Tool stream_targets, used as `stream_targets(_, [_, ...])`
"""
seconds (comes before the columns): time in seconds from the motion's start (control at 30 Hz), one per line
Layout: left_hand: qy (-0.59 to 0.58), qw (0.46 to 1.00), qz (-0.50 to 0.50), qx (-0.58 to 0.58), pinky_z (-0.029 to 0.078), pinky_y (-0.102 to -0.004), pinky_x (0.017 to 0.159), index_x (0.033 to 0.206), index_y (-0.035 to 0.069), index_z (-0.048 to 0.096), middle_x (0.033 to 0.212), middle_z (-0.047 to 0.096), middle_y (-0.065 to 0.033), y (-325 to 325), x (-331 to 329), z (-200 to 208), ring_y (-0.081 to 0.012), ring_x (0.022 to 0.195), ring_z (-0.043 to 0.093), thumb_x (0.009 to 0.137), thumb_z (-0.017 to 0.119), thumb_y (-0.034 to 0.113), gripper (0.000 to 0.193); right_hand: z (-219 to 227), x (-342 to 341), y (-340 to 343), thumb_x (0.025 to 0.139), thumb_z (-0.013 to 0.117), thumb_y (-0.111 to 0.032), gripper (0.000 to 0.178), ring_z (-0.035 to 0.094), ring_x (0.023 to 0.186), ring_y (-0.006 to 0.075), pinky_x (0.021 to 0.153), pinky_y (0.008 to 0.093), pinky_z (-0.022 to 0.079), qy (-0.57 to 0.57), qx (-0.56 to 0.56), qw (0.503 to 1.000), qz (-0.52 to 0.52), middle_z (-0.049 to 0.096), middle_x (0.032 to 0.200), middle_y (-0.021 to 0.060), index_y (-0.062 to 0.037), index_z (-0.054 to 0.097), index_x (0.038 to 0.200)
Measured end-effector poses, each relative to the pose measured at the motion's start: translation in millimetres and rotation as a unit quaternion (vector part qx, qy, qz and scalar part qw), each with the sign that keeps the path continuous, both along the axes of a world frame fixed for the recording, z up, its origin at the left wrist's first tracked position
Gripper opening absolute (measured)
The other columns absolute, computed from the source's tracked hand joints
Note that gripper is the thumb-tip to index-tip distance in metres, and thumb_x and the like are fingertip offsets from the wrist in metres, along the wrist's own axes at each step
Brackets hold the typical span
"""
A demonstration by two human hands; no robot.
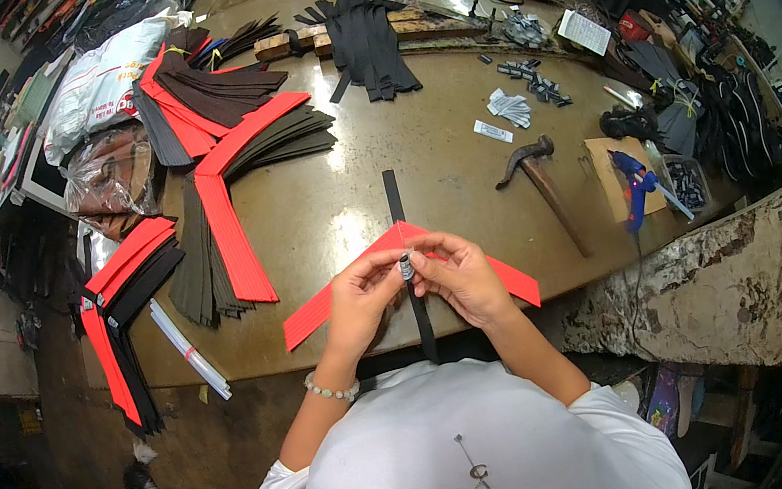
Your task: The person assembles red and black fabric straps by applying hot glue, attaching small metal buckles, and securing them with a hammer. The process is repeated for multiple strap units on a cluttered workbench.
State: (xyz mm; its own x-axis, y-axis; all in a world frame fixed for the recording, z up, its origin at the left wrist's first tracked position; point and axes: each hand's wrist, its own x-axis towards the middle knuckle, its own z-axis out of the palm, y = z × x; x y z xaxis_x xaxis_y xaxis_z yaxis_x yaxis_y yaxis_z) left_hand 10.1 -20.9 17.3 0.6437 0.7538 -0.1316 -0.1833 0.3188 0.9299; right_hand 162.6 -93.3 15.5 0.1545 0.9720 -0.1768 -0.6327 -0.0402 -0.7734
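Near the table's front edge, my left hand (355, 297) and my right hand (466, 279) meet, each with thumb and fingers closed in a pinch. Between the fingertips stands a small dark cylindrical piece (406, 268) with a greyish side; its exact kind is too small to make out. Beneath my hands lies a V-shaped stack of red strips (510, 283), its point facing away from me. A black strap (393, 194) runs lengthwise under the middle of the stack, and its near end (427, 335) reaches the table edge. My fingers hide where strap and stack cross.
Bundles of red and dark strips (236, 237) lie left, beside a white tube bundle (190, 350). To the right are a hammer (556, 197), a blue glue gun (640, 187), a white glove (509, 108) and small grey pieces (539, 86). Black strips (366, 46) hang over a wooden bar.
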Motion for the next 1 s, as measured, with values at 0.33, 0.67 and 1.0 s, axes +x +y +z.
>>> stream_targets(0.33, [0.074,0.926,0.055,0.367,0.049,-0.0291,0.079,0.108,0.003,0.068,0.104,0.064,-0.0063,9.9,-6.9,1.5,-0.0178,0.092,0.060,0.090,0.066,0.003,0.018,-2.7,7.8,-0.8,0.098,0.063,-0.022,0.031,0.066,0.079,0.0137,0.073,0.0268,0.058,0.090,-0.039,0.989,0.109,0.064,0.097,0.0073,-0.0016,0.055,0.120])
stream_targets(0.67, [0.112,0.950,0.128,0.262,0.050,-0.0273,0.073,0.111,0.002,0.070,0.095,0.068,-0.0069,6.1,-12.4,12.8,-0.0153,0.081,0.062,0.092,0.068,0.007,0.020,12.6,8.6,-0.9,0.097,0.064,-0.012,0.019,0.068,0.080,0.0141,0.072,0.0260,0.059,0.003,-0.008,0.998,0.067,0.067,0.094,0.0089,0.0023,0.061,0.109])
stream_targets(1.0, [0.126,0.979,0.071,0.142,0.045,-0.0188,0.061,0.097,-0.001,0.074,0.083,0.070,-0.0013,2.3,-6.1,20.9,-0.0050,0.073,0.060,0.090,0.073,0.013,0.016,20.9,6.4,-2.4,0.096,0.065,-0.011,0.021,0.064,0.083,0.0110,0.075,0.0254,0.056,-0.148,0.003,0.988,0.034,0.067,0.097,0.0069,0.0031,0.062,0.111])
